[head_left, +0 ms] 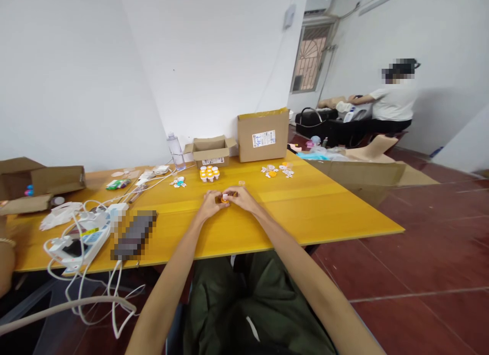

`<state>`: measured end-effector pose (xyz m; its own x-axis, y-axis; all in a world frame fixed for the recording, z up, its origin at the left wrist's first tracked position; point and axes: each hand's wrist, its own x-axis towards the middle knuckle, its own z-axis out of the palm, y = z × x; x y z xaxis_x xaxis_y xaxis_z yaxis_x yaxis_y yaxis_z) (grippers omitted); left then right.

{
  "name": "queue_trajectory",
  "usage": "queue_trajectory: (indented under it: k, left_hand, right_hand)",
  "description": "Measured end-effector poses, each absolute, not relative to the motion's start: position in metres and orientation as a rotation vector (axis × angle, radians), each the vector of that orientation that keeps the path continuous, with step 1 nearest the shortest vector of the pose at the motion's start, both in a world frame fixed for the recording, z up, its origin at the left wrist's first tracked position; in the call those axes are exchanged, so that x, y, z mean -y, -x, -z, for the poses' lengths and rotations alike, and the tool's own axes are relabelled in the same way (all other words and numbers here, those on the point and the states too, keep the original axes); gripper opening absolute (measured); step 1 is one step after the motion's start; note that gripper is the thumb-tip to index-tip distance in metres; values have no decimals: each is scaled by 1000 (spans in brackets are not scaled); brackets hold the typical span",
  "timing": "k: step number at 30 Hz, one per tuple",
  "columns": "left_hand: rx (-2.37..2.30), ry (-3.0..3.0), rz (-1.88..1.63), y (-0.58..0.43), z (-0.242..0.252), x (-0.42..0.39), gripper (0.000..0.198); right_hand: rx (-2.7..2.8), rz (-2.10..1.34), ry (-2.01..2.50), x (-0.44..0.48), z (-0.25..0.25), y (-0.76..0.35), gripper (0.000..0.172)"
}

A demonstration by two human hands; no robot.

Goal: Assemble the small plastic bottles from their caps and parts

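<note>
My left hand (210,206) and my right hand (243,199) meet over the middle of the table, fingers closed around one small orange-and-white piece (224,198). Its exact kind is too small to make out, and the fingers hide part of it. Just beyond my right hand lies a small clear piece (242,183). Farther back stands a cluster of white-and-orange capped pieces (210,173). Left of that cluster is a little pile of white and teal parts (178,182). Loose white and orange parts (272,170) are scattered at the back right.
An open small carton (211,150) and a taller cardboard box (263,138) stand against the wall beside a clear bottle (174,152). Power strips (91,240), cables and a dark pixelated object (134,235) occupy the left. Another person (395,103) sits far right.
</note>
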<state>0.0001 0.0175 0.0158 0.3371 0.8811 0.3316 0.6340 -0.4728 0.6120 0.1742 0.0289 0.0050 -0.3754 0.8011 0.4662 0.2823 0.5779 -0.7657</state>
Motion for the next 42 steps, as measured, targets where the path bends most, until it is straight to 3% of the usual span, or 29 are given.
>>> queue_trajectory:
  k: [12, 42]
  left_hand:
    - [-1309, -2246, -892, 1, -14, -20, 17]
    - [-1284, -2246, -906, 2, -14, -20, 19]
  right_hand:
    - [1952, -663, 868, -24, -8, -172, 13]
    - [1926, -728, 832, -22, -9, -172, 13]
